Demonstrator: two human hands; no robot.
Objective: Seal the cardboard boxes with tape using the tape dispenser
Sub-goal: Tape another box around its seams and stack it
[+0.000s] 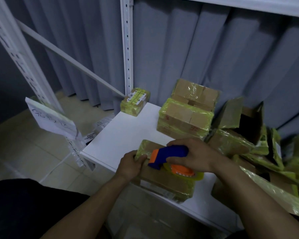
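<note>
Gripping blue handle of tape dispenser (171, 159) with right hand (195, 156), fingers wrapped round it, pressing dispenser onto top of cardboard box (166, 180). Clamping box's left end with left hand (131, 165), fingers curled over edge. Box at front of white shelf (128, 133), near taped boxes (185, 118) behind.

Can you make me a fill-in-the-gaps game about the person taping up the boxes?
The right hand grips the tape dispenser by its ___ handle.
The left hand holds a corner of the cardboard box, which lies on a ___ shelf.
The open box, its flaps up, stands on the person's ___ side.
Missing words: blue, white, right.
</note>
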